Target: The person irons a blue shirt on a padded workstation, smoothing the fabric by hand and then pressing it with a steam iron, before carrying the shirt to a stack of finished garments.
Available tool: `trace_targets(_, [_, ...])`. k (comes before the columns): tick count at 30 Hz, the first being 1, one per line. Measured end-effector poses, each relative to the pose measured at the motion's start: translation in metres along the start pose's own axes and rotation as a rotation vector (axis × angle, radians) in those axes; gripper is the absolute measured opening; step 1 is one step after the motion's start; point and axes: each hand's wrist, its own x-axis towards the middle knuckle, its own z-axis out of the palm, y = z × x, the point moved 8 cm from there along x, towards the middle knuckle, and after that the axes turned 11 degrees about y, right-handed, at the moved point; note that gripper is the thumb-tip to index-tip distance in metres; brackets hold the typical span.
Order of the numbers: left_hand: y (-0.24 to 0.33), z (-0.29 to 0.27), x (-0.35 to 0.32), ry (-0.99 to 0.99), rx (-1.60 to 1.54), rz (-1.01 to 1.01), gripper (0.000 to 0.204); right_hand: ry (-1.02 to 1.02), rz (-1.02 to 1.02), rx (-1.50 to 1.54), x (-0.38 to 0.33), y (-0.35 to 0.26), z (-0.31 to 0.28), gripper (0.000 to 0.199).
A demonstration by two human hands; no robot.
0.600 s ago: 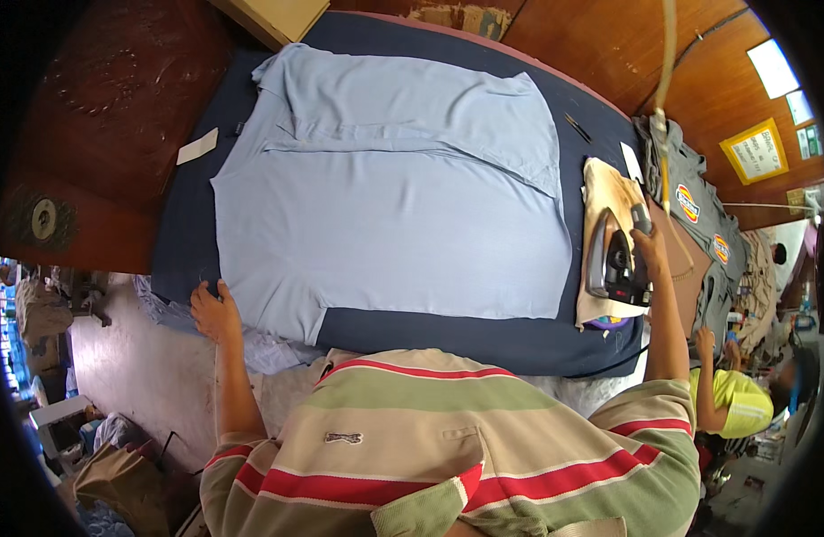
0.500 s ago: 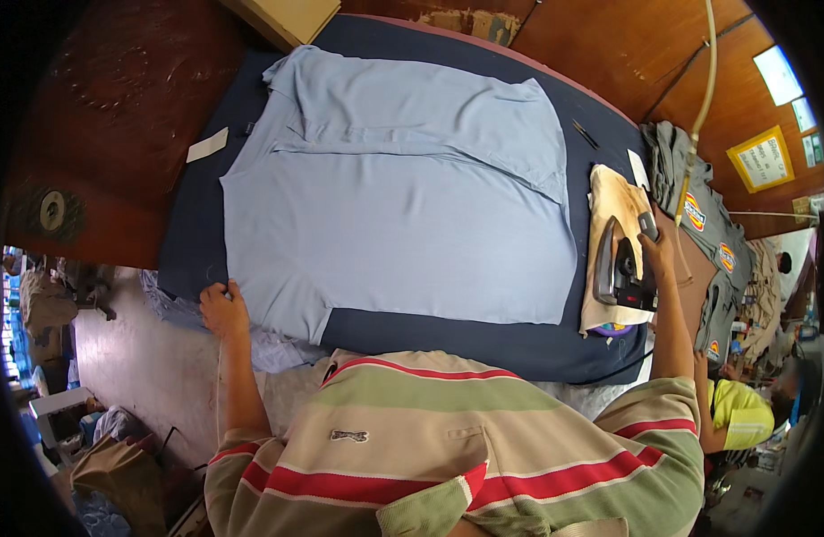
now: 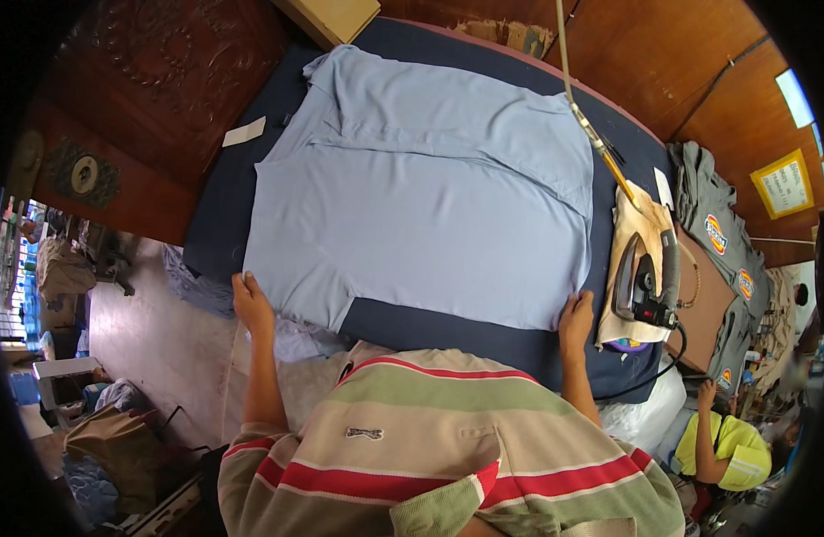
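Nearby, iron on cloth, rt. of shirt

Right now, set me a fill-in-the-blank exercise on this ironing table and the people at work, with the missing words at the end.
1. The laid-out shirt is light ____.
2. The hand nearer the electric iron is the person's ____ one.
3. The iron's power cord is ____.
4. The co-worker's top is bright ____.

Missing words: blue; right; black; yellow.
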Motion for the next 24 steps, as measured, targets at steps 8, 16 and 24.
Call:
trace_targets(8, [-0.016,-0.054,-0.001,-0.106,0.036,0.087,0.023,-0.153,0.031,0.073,-0.041,0.032,-0.05,0.017])
trace_targets(16, [0.035,0.022,0.053,-0.175,0.093,0.336,0.029,0.046,-0.216,-0.066,-0.009,-0.007,-0.045,0.032])
trace_targets(24, [0.263,0.271,0.222,-0.284,0.045,0.613,0.051,-0.046,-0.312,0.051,0.217,-0.104,0.095,0.025])
